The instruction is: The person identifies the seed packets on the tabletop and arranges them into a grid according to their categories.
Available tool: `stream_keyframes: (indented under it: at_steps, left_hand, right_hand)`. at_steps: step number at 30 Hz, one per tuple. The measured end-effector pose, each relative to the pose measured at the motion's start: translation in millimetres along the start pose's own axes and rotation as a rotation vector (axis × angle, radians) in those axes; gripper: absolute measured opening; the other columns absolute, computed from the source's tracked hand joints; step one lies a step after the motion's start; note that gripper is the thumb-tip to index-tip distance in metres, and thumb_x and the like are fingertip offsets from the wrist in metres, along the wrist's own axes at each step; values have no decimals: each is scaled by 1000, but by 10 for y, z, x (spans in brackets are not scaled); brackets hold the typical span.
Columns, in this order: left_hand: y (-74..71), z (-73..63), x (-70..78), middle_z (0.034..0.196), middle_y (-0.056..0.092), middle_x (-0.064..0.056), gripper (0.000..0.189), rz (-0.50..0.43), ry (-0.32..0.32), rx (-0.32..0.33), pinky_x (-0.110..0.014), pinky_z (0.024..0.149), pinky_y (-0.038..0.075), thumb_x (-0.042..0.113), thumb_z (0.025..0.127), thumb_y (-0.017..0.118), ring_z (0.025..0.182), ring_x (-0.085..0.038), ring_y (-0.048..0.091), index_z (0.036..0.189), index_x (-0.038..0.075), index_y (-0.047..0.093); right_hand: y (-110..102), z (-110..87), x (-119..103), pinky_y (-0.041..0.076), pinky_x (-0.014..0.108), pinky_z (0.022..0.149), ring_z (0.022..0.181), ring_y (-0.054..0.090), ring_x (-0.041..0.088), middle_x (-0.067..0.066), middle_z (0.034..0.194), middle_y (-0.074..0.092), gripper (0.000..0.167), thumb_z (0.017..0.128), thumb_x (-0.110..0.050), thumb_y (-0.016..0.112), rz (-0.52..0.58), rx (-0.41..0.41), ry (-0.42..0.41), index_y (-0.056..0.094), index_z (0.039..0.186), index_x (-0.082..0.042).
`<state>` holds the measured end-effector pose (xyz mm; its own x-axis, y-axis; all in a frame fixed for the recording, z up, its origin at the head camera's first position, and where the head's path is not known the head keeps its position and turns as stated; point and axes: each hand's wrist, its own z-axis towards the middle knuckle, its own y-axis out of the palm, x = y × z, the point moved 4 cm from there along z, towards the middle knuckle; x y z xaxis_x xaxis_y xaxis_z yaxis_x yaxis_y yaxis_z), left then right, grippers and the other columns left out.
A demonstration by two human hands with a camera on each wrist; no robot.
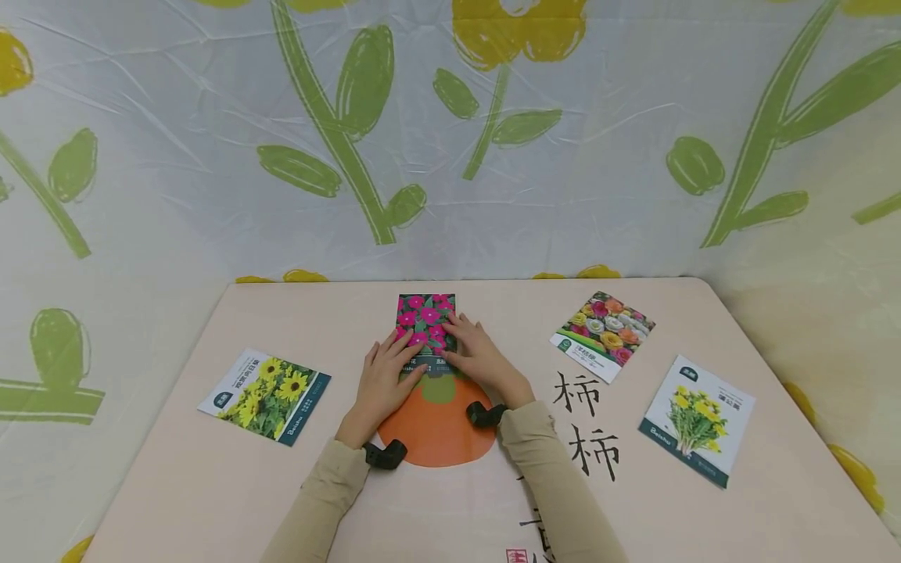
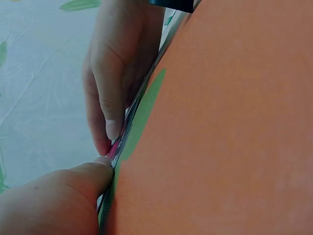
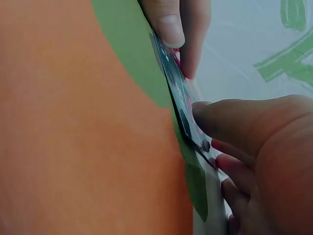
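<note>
A flat packet printed with magenta flowers lies at the far middle of the desk, its dark-banded near end at the green top of a large orange fruit print. A person's left hand rests at the packet's left side, fingers apart and extended, some fingertips on the printed face, the thumb toward the near band. The right hand lies along the opposite edge, its fingers extended and its thumb touching the near band; neither hand is clamped on the packet. Black devices sit at both wrists, beside beige sleeves. Well to the left, a packet with yellow flowers lies turned at an angle. To the right lie a packet of mixed-colour blooms and, nearer the person, a white packet with a yellow-flowered plant. Behind the desk hangs a pale cloth with a flower pattern.
</note>
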<state>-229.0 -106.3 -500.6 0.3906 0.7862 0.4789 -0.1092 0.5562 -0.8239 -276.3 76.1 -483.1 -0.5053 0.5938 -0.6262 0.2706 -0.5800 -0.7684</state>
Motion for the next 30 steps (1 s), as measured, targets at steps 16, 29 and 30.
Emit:
stream_keyframes:
  at_steps: [16, 29, 30]
  left_hand:
    - [2, -1, 1, 151, 46, -13, 46, 0, -9, -1, -64, 115, 18, 33, 96, 66, 144, -38, 31, 136, 12, 62]
    - [13, 3, -10, 152, 45, -11, 47, 4, -7, -6, -63, 115, 18, 35, 96, 66, 144, -38, 31, 137, 13, 61]
    - [13, 1, -9, 152, 45, -11, 47, 3, -7, -6, -63, 115, 18, 35, 96, 66, 144, -38, 31, 137, 13, 61]
  right_hand:
    - [43, 15, 47, 9, 59, 118, 148, 18, 41, 22, 157, 32, 60, 95, -20, 64, -28, 14, 10, 44, 145, 6]
    - [17, -4, 32, 7, 59, 119, 148, 18, 41, 23, 157, 30, 56, 97, -17, 63, 40, 39, 12, 45, 144, 7]
    - [3, -14, 34, 9, 58, 119, 148, 18, 40, 22, 158, 30, 54, 98, -17, 62, 77, 52, 20, 45, 144, 6]
